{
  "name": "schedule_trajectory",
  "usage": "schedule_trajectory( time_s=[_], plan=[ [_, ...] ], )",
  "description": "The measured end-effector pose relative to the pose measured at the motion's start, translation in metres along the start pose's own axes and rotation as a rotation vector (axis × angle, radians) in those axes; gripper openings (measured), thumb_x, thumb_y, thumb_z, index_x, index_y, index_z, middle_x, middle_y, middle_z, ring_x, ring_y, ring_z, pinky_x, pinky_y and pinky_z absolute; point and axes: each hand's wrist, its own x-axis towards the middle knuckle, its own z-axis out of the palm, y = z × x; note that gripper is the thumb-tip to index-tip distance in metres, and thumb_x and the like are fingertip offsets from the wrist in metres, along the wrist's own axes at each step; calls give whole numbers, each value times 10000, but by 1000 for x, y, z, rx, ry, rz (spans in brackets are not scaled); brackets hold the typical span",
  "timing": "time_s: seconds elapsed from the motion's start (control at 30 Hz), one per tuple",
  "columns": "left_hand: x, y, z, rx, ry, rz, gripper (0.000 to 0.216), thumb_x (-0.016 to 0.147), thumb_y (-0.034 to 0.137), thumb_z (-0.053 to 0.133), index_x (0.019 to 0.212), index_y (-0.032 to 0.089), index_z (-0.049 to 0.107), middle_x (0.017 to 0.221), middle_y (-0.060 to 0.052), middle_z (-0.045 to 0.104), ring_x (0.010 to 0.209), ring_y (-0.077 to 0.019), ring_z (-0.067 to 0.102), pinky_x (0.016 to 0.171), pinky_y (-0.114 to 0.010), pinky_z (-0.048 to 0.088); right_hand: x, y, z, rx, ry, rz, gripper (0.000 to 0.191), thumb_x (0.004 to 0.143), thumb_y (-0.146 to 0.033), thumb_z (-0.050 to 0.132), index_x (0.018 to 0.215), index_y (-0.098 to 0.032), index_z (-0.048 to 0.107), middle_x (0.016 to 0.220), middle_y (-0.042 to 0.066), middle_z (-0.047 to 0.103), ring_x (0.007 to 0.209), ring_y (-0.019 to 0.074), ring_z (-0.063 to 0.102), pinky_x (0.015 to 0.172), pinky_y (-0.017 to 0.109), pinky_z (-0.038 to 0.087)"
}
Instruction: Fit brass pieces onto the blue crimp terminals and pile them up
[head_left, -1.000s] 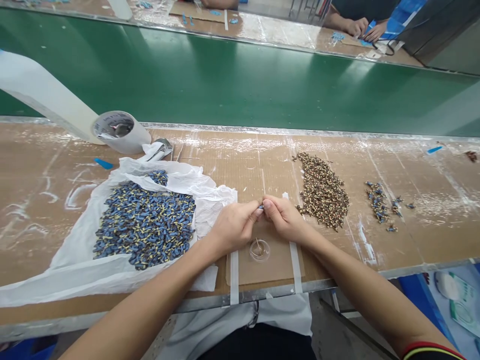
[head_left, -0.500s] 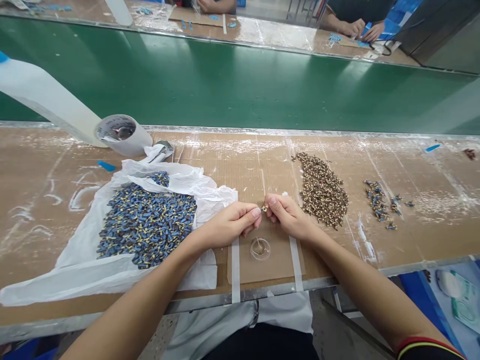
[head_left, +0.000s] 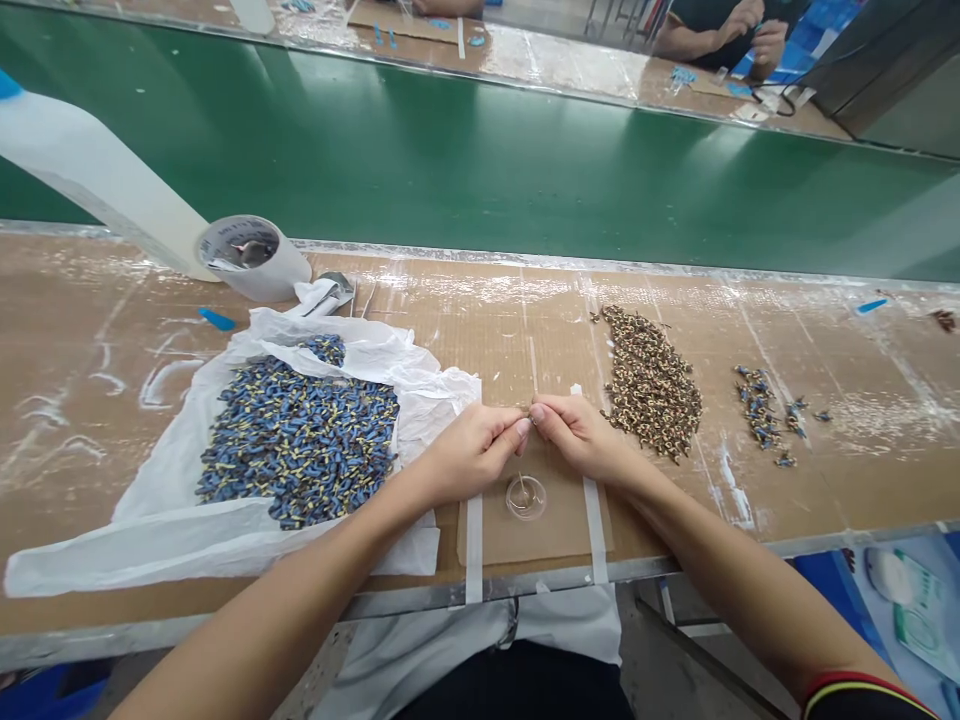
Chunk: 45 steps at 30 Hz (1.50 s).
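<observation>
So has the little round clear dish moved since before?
No. The clear dish sits in the same spot between the two white tape strips; the whole view just shifted slightly.

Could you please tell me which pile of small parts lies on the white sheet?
The large blue-and-yellow pile, left of the left hand; the brown-and-gold pile and small scattered cluster lie off the sheet, farther right.
</observation>
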Motion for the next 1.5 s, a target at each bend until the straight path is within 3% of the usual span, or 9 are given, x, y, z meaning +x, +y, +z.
schedule_trajectory(
  time_s=[0.3,0.53,0.63,0.77,0.93,1.1,1.3,1.37,1.5],
  plan=[
    [-2,-3,6,86,8,34,309,949,249,362,657,161,412,580,35,415,525,-84,383,536,-218,292,-1,-4,-4,-95,-80,4,382,1007,-318,345,701,-162,512,617,-26,439,572,109,429,575,243,307],
    [1,-5,3,31,17,1,302,958,290,371,693,158,433,621,29,406,566,-94,363,561,-238,287,1,0,-1,-39,11,-35,397,1007,-370,359,674,-179,459,584,-41,396,531,100,396,541,242,293],
    [2,-2,-4,-222,-57,-69,347,973,353,364,699,155,442,623,29,381,563,-92,336,538,-234,273,1,2,0,94,62,-30,445,1014,-417,327,664,-180,466,581,-29,444,534,102,434,545,240,335],
    [1,2,-12,-794,-267,-209,362,963,391,379,681,167,420,529,57,293,467,-80,232,449,-227,182,2,5,-1,211,157,12,464,1012,-460,303,716,-171,513,613,-8,496,566,110,477,561,246,379],
    [0,2,-16,-1123,-278,-368,360,924,379,417,627,187,352,474,62,211,416,-81,191,392,-220,124,2,0,-2,325,229,13,280,990,-407,419,974,-174,573,810,27,590,649,109,517,584,243,421],
    [0,2,-17,-1098,-281,-453,364,898,402,432,617,195,329,469,56,209,406,-84,200,378,-215,115,1,-10,0,348,207,-1,181,943,-340,532,1004,-181,594,901,49,609,750,126,570,621,251,458],
    [0,3,-14,-1013,-293,-409,353,934,397,379,650,191,353,499,59,239,415,-79,197,382,-221,113,1,-10,-1,333,211,12,155,928,-310,560,965,-167,610,851,37,611,718,114,561,635,250,463],
    [1,3,-11,-811,-194,-351,357,951,415,358,680,185,394,520,54,291,434,-82,232,401,-224,154,1,-9,-2,335,208,31,168,930,-323,557,989,-172,602,862,41,617,728,117,570,630,246,465],
    [2,3,-6,-78,132,-122,347,964,371,390,691,166,447,593,29,412,540,-99,370,524,-243,268,2,-4,0,350,243,99,236,951,-393,510,1032,-176,555,873,45,624,701,117,583,598,237,466]
  ],
)
